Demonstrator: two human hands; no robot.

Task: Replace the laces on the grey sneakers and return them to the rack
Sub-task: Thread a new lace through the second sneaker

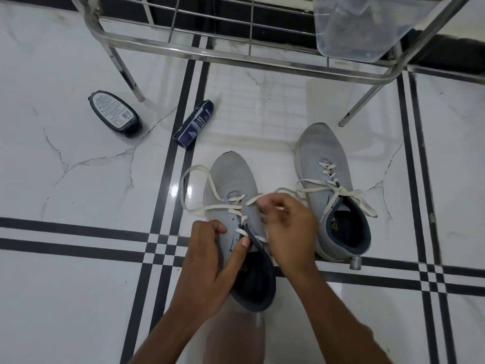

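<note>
Head | left hand (210, 256) grips near sneaker (231, 179) collar | right hand (288, 222) fingers pinch white lace (199, 190) (half-threaded)

Dark polish bottle (115, 114), spray can (193, 124), tiled floor (78, 179)

Bare forearms, left hand (210, 261), right hand (291, 227).

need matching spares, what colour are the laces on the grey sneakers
Off-white or cream laces, seen best in the head view, against the grey mesh uppers.
</note>
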